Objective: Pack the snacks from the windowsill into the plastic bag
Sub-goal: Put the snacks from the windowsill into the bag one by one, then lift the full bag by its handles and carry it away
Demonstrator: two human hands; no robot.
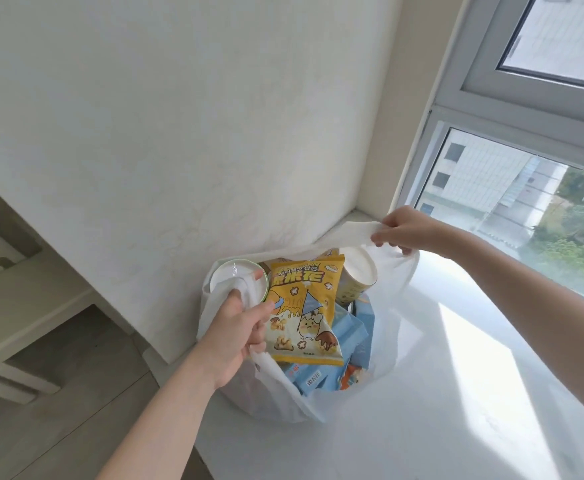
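Observation:
A white plastic bag (392, 327) stands on the white windowsill (439, 393), full of snacks. A yellow popcorn packet (304, 313) sticks up in the middle. Blue packets (352, 334) lie under and beside it. A green-rimmed cup (228, 275) sits at the bag's left side and a beige cup with a white lid (356, 275) at the back right. My left hand (235, 337) grips the bag's left handle. My right hand (401, 232) grips the right handle, pulled up and to the right.
A white wall (179, 133) rises just behind the bag. The window (525, 202) runs along the right side of the sill. Sunlight falls on the sill right of the bag. Lower left are the floor and a pale shelf unit (24, 306).

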